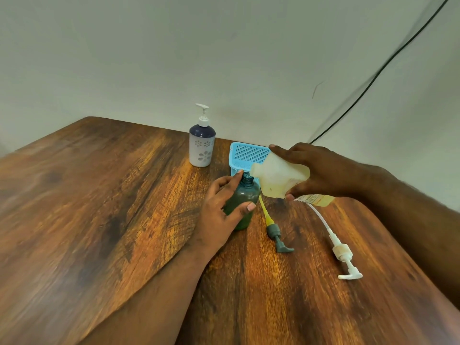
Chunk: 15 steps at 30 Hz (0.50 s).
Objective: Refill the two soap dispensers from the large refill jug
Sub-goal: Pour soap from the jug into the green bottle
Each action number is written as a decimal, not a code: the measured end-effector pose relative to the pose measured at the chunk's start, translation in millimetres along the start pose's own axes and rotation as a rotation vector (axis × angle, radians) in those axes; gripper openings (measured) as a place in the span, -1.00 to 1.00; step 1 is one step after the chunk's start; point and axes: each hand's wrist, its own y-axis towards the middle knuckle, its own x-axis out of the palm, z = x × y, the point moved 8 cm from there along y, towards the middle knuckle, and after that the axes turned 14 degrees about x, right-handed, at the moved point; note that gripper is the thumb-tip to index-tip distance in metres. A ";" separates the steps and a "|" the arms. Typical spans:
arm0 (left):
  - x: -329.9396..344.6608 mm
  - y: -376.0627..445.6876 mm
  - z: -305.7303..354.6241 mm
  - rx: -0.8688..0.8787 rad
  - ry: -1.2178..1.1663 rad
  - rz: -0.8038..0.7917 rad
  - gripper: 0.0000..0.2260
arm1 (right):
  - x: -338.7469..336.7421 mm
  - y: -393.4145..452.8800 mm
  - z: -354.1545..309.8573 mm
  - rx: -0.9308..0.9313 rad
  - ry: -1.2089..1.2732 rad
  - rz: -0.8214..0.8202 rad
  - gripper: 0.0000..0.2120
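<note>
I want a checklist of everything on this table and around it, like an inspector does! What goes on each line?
Surface: wooden table, no spill seen.
Job's things: refill jug tipped, its mouth at the open neck of the green dispenser; white flowered dispenser upright at the back, pump on.
Clutter: grey pump with a yellow tube and white pump lying on the table; blue basket behind the hands.
Hands: left hand steadies the green dispenser, right hand holds the jug.
Cables: black cable along the wall.
Surroundings: plain wall.
</note>
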 end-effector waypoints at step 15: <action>-1.8 -0.4 1.4 -0.024 -0.005 0.014 -0.44 | 1.3 -0.4 -1.5 0.030 0.006 -0.025 -0.07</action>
